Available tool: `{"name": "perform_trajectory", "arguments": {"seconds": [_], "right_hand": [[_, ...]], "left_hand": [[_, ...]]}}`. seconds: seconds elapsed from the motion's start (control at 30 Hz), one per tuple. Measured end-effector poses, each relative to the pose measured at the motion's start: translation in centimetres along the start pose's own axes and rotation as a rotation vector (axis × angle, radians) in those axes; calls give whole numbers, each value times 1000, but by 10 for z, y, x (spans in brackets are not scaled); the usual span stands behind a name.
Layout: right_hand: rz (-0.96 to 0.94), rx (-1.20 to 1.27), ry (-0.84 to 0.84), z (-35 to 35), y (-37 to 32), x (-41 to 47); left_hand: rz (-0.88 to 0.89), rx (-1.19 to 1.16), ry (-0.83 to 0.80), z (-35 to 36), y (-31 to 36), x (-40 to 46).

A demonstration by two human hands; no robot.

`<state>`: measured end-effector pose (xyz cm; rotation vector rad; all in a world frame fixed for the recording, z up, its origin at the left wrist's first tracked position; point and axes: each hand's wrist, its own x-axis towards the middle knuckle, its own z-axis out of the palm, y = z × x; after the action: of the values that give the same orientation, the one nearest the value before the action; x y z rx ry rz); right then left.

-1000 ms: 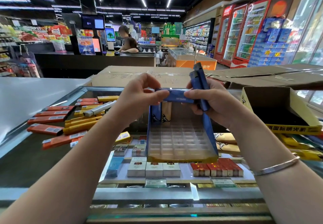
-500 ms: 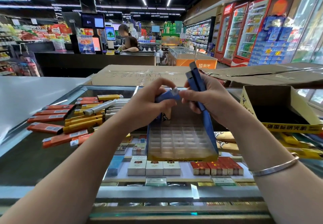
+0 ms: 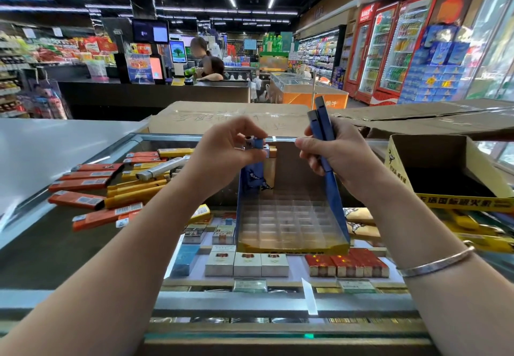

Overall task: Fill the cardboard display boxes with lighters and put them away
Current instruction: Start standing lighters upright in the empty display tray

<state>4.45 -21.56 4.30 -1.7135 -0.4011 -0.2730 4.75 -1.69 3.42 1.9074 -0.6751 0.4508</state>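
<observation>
A blue display box [image 3: 292,222] with a clear gridded tray stands on the glass counter in front of me. A blue and an amber lighter [image 3: 270,170] stand at its back left. My left hand [image 3: 225,155] pinches a blue lighter [image 3: 254,144] by its top, just above the box's back left corner. My right hand [image 3: 333,152] grips two more blue lighters [image 3: 322,130] upright, over the box's right wall.
Orange and yellow lighters [image 3: 111,186] lie loose on the counter at left. An open yellow cardboard box [image 3: 445,177] stands at right, with flattened cartons [image 3: 228,118] behind. Cigarette packs [image 3: 247,264] show under the glass counter [image 3: 41,250].
My left hand took one blue lighter from the right hand, turned it from lying flat to upright, and moved it left over the box's back corner. The hands have drawn apart.
</observation>
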Motion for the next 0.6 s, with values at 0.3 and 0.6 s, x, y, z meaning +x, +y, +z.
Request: {"name": "perform_trajectory", "arguments": {"seconds": [0.3, 0.6], "right_hand": [[26, -26, -9, 1, 1, 0], [-6, -18, -80, 0, 3, 1]], "left_hand": [[134, 376, -30, 0, -7, -2], [141, 532, -40, -11, -6, 1]]}}
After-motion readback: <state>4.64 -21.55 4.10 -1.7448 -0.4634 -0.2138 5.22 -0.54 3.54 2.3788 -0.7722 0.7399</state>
